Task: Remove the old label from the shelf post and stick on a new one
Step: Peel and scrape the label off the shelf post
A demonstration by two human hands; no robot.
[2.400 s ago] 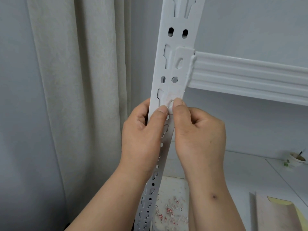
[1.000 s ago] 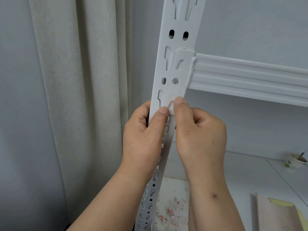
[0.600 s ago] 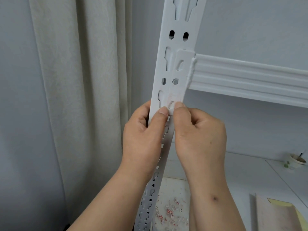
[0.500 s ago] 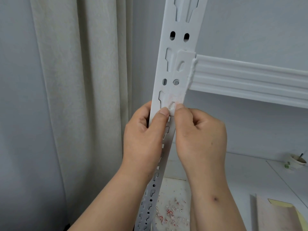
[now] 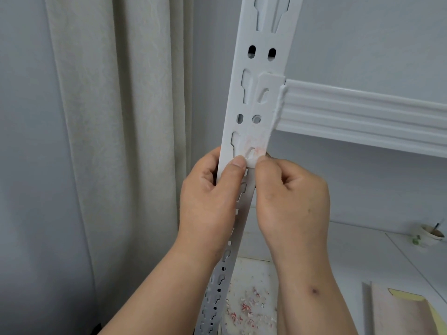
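Observation:
A white slotted shelf post (image 5: 262, 68) runs up the middle of the head view. Faint pink and white remnants of the old label (image 5: 252, 145) cling to the post just above my thumbs. My left hand (image 5: 210, 197) grips the post from the left, its thumb pressed on the front face. My right hand (image 5: 290, 197) is curled into a fist on the right, its thumb tip pressing at the lower edge of the label remnant. Both thumbs nearly touch. No new label is visible.
A white shelf beam (image 5: 362, 117) runs right from the post. A beige curtain (image 5: 116, 141) hangs at left. Below, torn red and white label scraps (image 5: 246, 310) lie on a shelf board. A paper cup (image 5: 431, 234) and a pale board (image 5: 401, 310) sit at right.
My right thumb has slid down slightly along the label remnant between the earlier frames and now. My left hand keeps its grip on the post.

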